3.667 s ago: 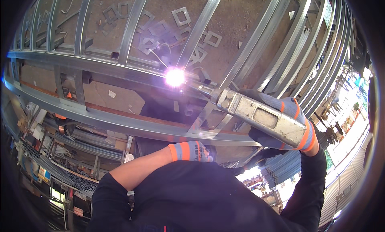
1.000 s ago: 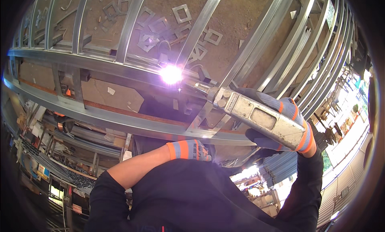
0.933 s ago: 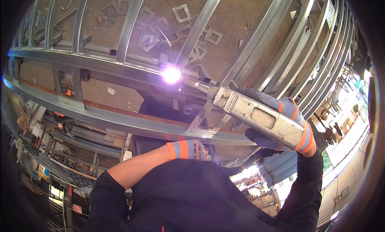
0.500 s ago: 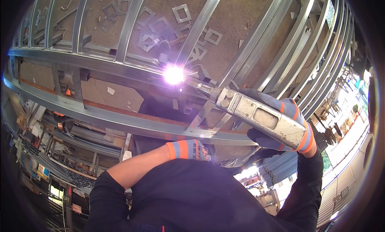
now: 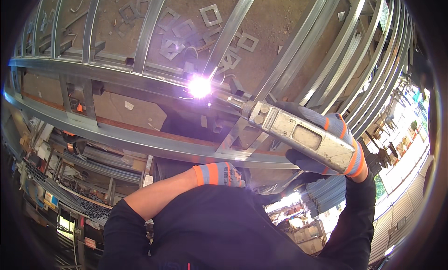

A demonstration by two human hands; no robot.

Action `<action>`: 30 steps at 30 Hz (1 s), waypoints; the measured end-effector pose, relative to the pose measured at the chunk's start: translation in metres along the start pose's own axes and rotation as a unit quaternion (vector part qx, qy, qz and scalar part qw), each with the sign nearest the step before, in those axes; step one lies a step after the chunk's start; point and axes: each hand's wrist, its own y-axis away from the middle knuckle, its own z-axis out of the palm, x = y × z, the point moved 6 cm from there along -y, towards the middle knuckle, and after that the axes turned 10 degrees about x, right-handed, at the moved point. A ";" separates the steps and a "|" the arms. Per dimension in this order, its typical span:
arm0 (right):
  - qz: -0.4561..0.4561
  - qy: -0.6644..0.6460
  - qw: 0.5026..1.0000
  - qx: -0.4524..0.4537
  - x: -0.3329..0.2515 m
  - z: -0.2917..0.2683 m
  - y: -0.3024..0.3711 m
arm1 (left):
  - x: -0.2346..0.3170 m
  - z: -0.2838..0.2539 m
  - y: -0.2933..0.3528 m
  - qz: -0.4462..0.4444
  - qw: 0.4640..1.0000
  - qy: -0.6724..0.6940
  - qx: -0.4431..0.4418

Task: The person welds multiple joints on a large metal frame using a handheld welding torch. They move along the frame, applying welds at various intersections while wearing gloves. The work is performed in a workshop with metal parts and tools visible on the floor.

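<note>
My right hand [image 5: 326,144], in a grey glove with orange cuff bands, grips a worn metal welding torch [image 5: 298,134]. The torch tip points up-left at a bright white arc [image 5: 199,87] on a joint of a galvanised steel frame [image 5: 140,78]. My left hand [image 5: 224,174], gloved the same way, is tucked close to my chest below the frame's lower rail [image 5: 154,139]. Its fingers are hidden behind my dark sleeve and body, so I cannot see whether it holds anything.
Long steel channels [image 5: 298,41] run across a dusty concrete floor strewn with square metal offcuts [image 5: 211,14]. Stacked steel sections [image 5: 88,158] lie at the lower left. A bright open area with clutter [image 5: 396,130] is at the right.
The arc has stayed lit, flickering slightly around the same joint. My right hand and torch have shifted only a little. The left hand has not moved.
</note>
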 end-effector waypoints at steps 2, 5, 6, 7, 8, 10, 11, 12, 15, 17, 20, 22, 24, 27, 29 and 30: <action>0.011 -0.012 1.000 0.002 0.005 0.001 0.002 | 0.003 -0.005 -0.002 -0.007 1.000 -0.005 -0.020; -0.006 0.031 0.999 0.001 0.002 0.001 0.000 | 0.003 -0.006 -0.001 -0.004 1.000 0.004 0.006; -0.018 0.055 0.998 0.000 -0.001 0.000 -0.001 | 0.004 -0.007 -0.001 -0.003 1.000 0.007 0.016; -0.014 0.047 0.999 -0.005 -0.003 0.000 -0.003 | 0.003 -0.008 0.000 -0.009 1.000 0.020 0.022; -0.011 0.039 0.999 -0.011 -0.005 -0.001 -0.003 | 0.002 -0.008 0.000 -0.010 0.999 0.029 0.024; 0.006 0.026 1.000 -0.013 -0.001 0.000 -0.002 | 0.002 -0.009 0.000 -0.011 0.998 0.050 0.029; 0.020 0.021 1.000 -0.009 0.006 0.000 0.001 | 0.003 -0.010 0.000 -0.013 0.998 0.044 0.035; 0.030 0.006 0.999 -0.009 0.008 0.000 0.002 | 0.003 -0.010 0.001 -0.013 0.998 0.054 0.040; 0.042 -0.039 0.998 -0.015 0.004 0.001 0.004 | 0.002 -0.007 0.002 0.001 0.999 0.029 0.038; 0.037 -0.046 0.998 -0.031 0.001 0.001 0.001 | 0.000 -0.002 0.003 0.004 0.999 0.024 0.044; 0.011 -0.021 0.999 -0.031 -0.002 0.000 0.000 | 0.001 -0.005 0.001 0.010 0.999 0.015 0.039; -0.016 -0.001 1.000 -0.019 -0.002 -0.002 0.002 | 0.006 -0.013 -0.002 -0.004 1.000 0.014 0.005; -0.022 -0.002 1.000 -0.020 -0.001 -0.002 0.002 | 0.005 -0.012 -0.001 -0.017 1.000 0.020 -0.006; -0.042 -0.017 0.999 -0.011 0.000 0.000 0.002 | 0.003 -0.006 -0.002 -0.013 1.000 -0.013 -0.020; -0.051 -0.002 0.999 0.009 -0.001 0.000 0.003 | -0.001 0.001 -0.002 -0.003 1.000 -0.014 -0.014; -0.027 -0.011 0.999 -0.018 -0.003 -0.001 0.001 | -0.003 0.004 -0.002 0.002 1.000 -0.014 -0.010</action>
